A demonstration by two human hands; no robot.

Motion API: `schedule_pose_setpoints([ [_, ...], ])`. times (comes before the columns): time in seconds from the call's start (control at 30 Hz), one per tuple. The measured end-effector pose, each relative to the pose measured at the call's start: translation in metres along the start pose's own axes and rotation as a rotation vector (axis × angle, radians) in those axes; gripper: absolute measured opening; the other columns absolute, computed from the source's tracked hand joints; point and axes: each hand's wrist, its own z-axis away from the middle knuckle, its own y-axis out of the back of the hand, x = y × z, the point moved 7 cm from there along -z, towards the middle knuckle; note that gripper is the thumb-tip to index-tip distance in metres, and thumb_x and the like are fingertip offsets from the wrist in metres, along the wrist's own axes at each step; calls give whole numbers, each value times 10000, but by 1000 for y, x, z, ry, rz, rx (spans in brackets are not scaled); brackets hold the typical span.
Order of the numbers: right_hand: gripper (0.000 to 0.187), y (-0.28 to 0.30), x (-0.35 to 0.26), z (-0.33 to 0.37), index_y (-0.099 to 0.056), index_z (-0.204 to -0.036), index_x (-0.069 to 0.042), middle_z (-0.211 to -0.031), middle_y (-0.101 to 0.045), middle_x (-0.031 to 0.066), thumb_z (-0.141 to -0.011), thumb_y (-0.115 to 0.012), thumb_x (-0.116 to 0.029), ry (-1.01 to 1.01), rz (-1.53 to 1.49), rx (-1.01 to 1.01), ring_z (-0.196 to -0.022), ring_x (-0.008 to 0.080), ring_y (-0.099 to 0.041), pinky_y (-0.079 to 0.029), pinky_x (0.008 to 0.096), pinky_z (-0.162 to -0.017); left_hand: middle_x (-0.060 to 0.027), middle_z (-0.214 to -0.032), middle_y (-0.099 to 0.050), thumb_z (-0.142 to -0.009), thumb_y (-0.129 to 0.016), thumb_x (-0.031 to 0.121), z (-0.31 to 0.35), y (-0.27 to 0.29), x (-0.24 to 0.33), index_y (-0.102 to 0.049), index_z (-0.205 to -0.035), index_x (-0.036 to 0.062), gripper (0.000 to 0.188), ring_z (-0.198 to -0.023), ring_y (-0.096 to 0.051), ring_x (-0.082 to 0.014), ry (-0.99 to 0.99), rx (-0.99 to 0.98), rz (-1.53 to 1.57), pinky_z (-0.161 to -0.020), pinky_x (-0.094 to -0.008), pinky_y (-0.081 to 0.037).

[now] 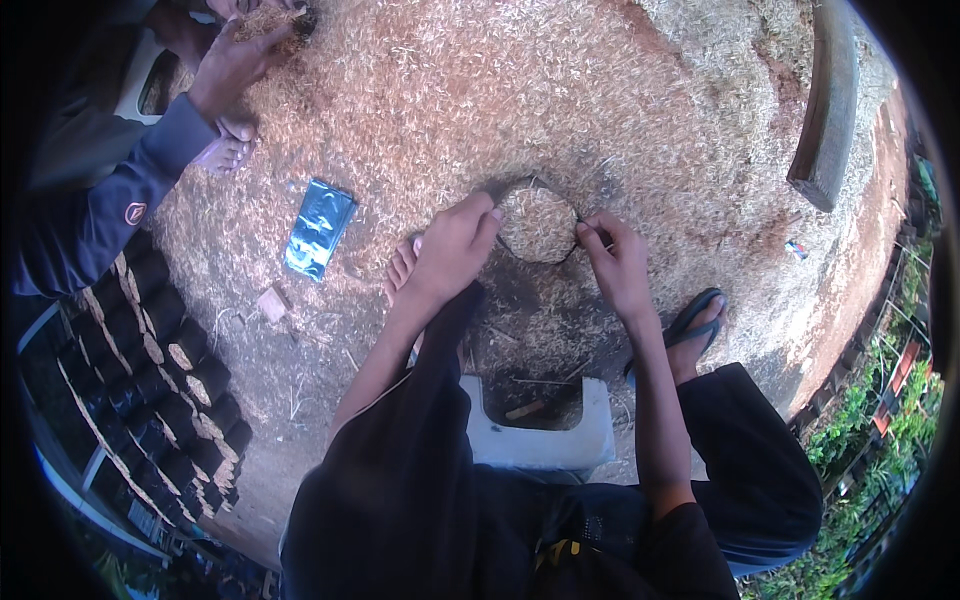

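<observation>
One black bag, round, mouth upward, filled with pale husks, on the husk-strewn ground ahead of a pale stool; rim pinched in the grip of left hand and right hand, on opposite sides.

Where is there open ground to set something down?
Husk-strewn ground lies free between the round bag and the wooden beam at right, and beyond the shiny plastic. It's crowded around that bag, where the left hand and right hand hold it, and lower left, among rows of filled black bags.
</observation>
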Motion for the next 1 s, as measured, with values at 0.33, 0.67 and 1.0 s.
schedule_pose_setpoints([
  [0.33,187,0,-10,-2,-660,-903,-17,-717,-646,121,-935,-618,-196,10,-45,-17,-627,188,-602,-476,344,-612,-179,-777,-601,-960,-573,166,3,13,0,-541,-882,14,174,-790,-609,-370,29,-14,19,-695,-469,-449],
  [0.67,174,-80,-96,-19,-637,-907,-6,-810,-645,136,-917,-620,-179,221,-71,-289,-761,217,-616,-477,352,-733,-152,-1315,-560,-1030,-514,192,69,88,-57,-587,-1053,7,200,-1099,-613,-249,215,242,622,-885,-365,-551],
  [1.0,250,-290,-226,23,-658,-949,0,-851,-683,99,-938,-649,-250,355,-129,-766,-809,148,-619,-487,324,-759,-56,-977,-499,-1040,-479,192,251,195,-134,-538,-965,11,206,-947,-561,-161,333,900,875,-793,-388,-629],
])
